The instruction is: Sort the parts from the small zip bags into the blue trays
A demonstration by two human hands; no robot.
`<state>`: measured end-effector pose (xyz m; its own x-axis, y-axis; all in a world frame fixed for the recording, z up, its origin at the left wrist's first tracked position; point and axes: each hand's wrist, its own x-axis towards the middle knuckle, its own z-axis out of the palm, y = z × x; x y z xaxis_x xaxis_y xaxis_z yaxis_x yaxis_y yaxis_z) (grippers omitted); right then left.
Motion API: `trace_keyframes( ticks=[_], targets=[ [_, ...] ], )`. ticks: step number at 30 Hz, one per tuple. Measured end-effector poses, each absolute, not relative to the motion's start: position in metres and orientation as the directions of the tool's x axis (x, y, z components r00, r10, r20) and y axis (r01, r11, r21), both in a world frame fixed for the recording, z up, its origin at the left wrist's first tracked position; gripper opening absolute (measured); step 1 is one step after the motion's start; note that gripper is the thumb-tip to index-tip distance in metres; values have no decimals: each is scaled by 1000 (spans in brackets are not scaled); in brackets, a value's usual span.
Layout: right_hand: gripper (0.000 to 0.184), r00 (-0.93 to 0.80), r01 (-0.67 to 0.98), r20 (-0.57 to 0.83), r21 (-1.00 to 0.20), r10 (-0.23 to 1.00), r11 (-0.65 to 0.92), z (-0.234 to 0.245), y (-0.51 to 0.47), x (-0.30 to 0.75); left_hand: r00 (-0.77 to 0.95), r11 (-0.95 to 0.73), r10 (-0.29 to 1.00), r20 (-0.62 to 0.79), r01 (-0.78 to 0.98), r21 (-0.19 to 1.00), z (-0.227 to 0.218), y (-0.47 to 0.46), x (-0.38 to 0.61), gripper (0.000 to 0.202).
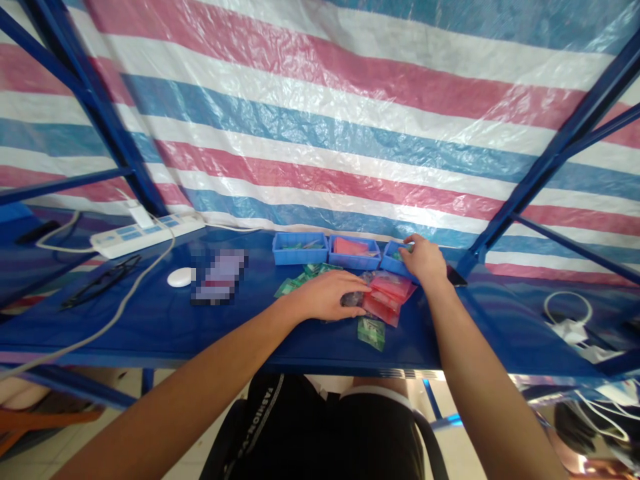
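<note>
My left hand point(330, 297) rests on the blue table with its fingers curled round a clear, dark-looking plastic packet point(353, 299). Its fingertips touch the edge of a pile of red plastic packets point(387, 297). My right hand point(425, 260) reaches over the rim of the right-hand blue bin point(395, 266), fingers bent into it; what they pinch, if anything, is hidden. Small green packets point(300, 279) lie behind my left hand, and another green packet point(371, 333) lies nearer the front edge. The middle bin point(354, 261) holds red packets, the left bin point(301, 256) greenish ones.
To the left on the table point(270, 343) are a blurred-out phone-like item point(220, 277), a white round object point(181, 277), dark glasses point(103, 281) and a white power strip point(147, 236) with a trailing cable. A dark flat object point(457, 275) lies beside my right wrist. Blue frame posts flank a striped sheet.
</note>
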<state>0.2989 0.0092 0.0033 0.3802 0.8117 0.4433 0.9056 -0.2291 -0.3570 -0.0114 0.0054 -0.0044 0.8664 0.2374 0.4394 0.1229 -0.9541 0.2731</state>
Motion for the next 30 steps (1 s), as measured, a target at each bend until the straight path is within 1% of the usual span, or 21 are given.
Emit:
trace_keyframes(
  ticks=[5,9,11,13,15,17,19,21,23,25,30],
  targets=[
    [26,320,934,392,-282,863,-218,1,11,292,865,-947,274,420,167,274,-2,6,-10,33],
    [28,301,945,437,-255,848,-204,0,13,296,867,-951,261,424,156,266,1,6,-8,21],
    [28,289,950,483,-254,826,-184,2,13,296,862,-951,271,429,172,255,2,5,-8,20],
    [28,237,958,553,-268,799,-98,5,12,294,845,-947,301,441,212,241,2,6,-8,21],
    [28,145,952,636,-298,758,68,9,10,287,817,-938,339,467,258,230,1,6,-8,23],
    [32,77,904,696,-351,714,245,13,7,275,775,-927,373,511,294,231,0,6,-8,23],
    [37,41,834,712,-411,701,368,15,2,261,721,-914,407,560,325,244,0,6,-8,22],
    [40,-23,774,707,-435,707,460,17,-3,247,668,-896,442,598,357,264,1,5,-9,21],
    [43,-114,737,684,-428,720,523,18,-8,235,628,-879,473,619,383,284,3,4,-9,22],
    [43,-182,718,654,-422,735,553,18,-12,227,595,-865,497,632,400,304,6,2,-10,22],
    [37,-338,650,589,-418,734,634,19,-18,218,515,-813,575,636,449,371,8,2,-11,18]
  ],
)
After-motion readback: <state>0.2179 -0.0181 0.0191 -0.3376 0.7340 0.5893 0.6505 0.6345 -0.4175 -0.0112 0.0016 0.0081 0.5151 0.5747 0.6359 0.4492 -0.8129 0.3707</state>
